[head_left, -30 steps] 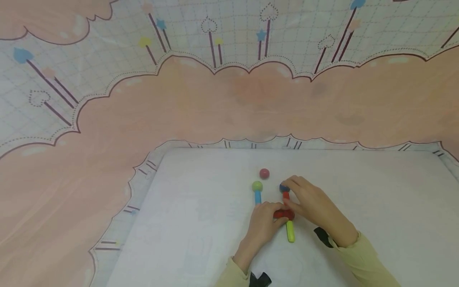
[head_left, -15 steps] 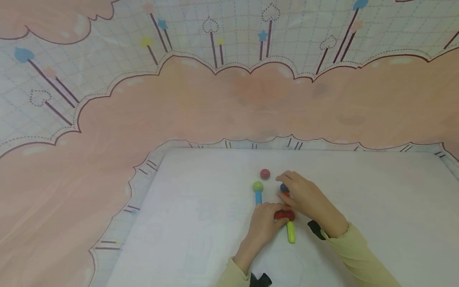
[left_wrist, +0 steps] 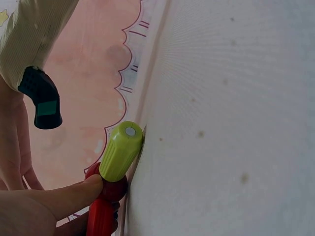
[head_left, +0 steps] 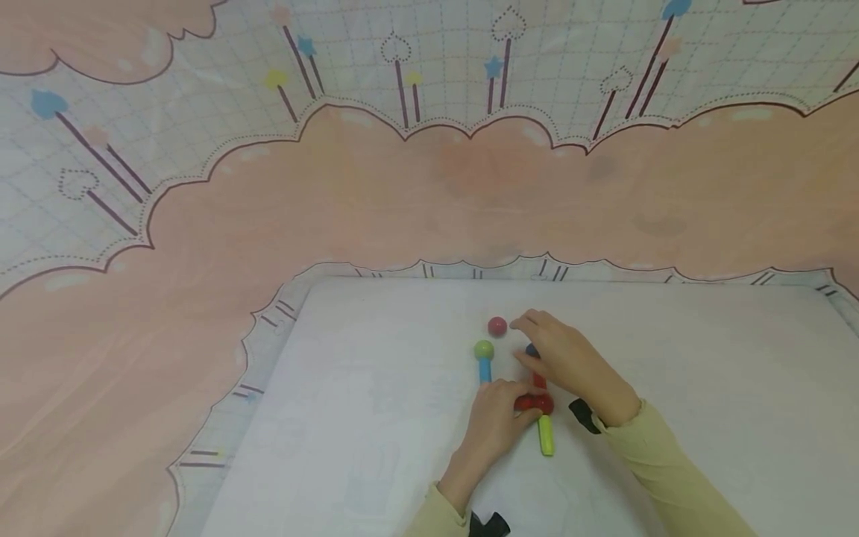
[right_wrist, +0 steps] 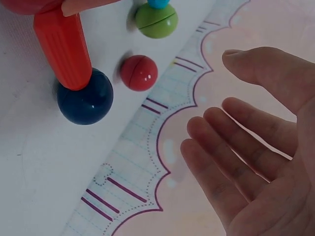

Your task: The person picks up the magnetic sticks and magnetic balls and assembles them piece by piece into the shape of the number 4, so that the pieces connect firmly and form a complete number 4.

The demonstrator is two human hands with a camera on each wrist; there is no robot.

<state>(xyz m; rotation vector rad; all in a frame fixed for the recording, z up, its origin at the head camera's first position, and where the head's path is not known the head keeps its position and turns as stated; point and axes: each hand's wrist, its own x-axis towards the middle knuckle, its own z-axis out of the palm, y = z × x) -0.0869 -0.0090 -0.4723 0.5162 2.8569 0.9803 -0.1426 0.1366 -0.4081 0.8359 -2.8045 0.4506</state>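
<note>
My left hand (head_left: 495,418) pinches a toy of plastic sticks and balls at its dark red ball (left_wrist: 115,191), thumb and forefinger on either side. A yellow-green stick (head_left: 546,436) juts from that ball toward me, and a red stick (right_wrist: 64,49) runs the other way to a dark blue ball (right_wrist: 85,96). Another red stick (left_wrist: 100,219) shows beside my left thumb. My right hand (head_left: 573,362) hovers past the dark blue ball with fingers apart and nothing in them. Its fingertips are close to a loose pinkish-red ball (head_left: 497,327).
A green ball (head_left: 484,350) tops a light blue stick (head_left: 485,371), whose near end is hidden behind my left hand. Everything lies on a white board (head_left: 335,418) over a patterned cloth (head_left: 335,201). The board's far edge runs just beyond the loose ball.
My right hand has left the dark blue ball and moved away and to the left, toward the loose pinkish-red ball. The left hand keeps its grip in place.
</note>
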